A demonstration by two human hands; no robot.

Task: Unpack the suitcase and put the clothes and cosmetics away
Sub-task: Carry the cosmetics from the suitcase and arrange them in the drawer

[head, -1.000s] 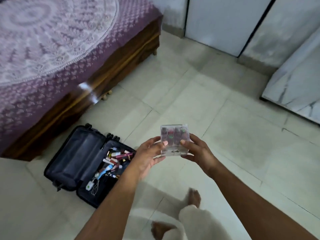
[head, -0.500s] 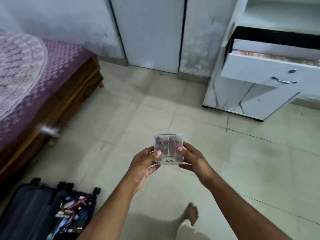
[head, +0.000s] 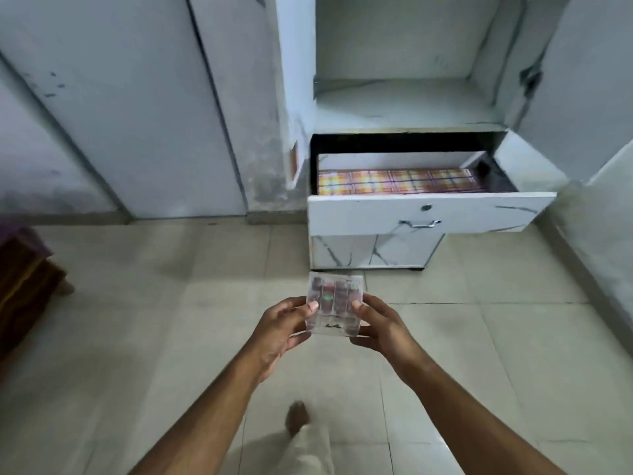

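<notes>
- Head cam, starting at the far left: a corner of the bed [head: 24,269] pokes in, dark wooden frame with a bit of purple cover on top, sitting on the tiled floor [head: 137,320].
- Behind that there's a pale wall with a white door [head: 137,114] along it, kinda scuffed and stained near the bottom.
- Left hand [head: 277,330] comes up from the bottom of the shot and grips the left side of the clear plastic box [head: 335,305]. Thumb [head: 310,307] is pressed on the front face, the other fingers are curled round the back and underside.
- So the box is up in the air between both hands, over the floor, in front of the cabinet and lower than its drawer. It's see-through with a row of small dark and reddish cosmetic pieces inside. Can't tell exactly what they are, too blurry.
- Right hand [head: 380,325] mirrors it on the right edge: thumb on the front, fingers wrapped behind. Both hands are pinching the box from the sides.
- Down below, one bare foot [head: 296,418] and a light trouser leg show on the tiles between the forearms.
- Right of center is the white marble-look cabinet [head: 373,252], with its drawer [head: 428,210] pulled out. Metal handle and a small keyhole on the front, and a pink-orange checked liner [head: 394,181] on the drawer bottom.
- Above the drawer sits an open shelf niche [head: 404,104].
- Far right edge is another pale panel, cut off by the frame.
</notes>
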